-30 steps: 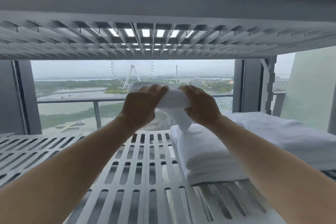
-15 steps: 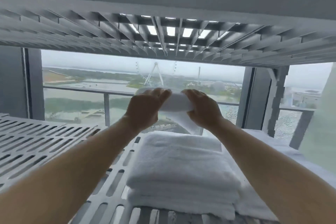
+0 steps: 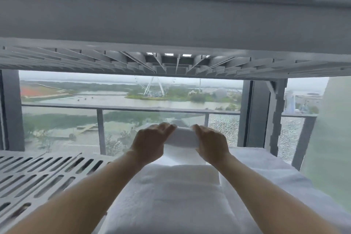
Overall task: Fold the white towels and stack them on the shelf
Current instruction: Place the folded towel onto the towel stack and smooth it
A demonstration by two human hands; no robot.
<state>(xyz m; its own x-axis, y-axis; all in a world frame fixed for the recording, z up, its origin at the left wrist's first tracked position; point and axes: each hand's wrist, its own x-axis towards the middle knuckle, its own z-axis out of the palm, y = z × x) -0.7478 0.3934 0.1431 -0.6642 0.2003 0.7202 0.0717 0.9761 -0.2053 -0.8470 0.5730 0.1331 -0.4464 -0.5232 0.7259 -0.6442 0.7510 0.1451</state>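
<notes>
A small folded white towel (image 3: 183, 137) is held between my left hand (image 3: 150, 143) and my right hand (image 3: 210, 143), each gripping one end. It hangs just above the far end of a stack of folded white towels (image 3: 178, 194) lying on the slotted grey shelf (image 3: 38, 178). A loose part of the held towel droops down onto the stack. More white towel (image 3: 266, 169) lies flat to the right of the stack.
The shelf above (image 3: 171, 21) runs low overhead. Behind the shelf is a window with a balcony railing (image 3: 100, 129) and a grey upright post (image 3: 275, 119) at the right. The slotted shelf surface to the left of the stack is bare.
Both hands have lowered the small towel toward the top of the stack. My view has shifted so the stack now lies straight ahead, under my forearms.
</notes>
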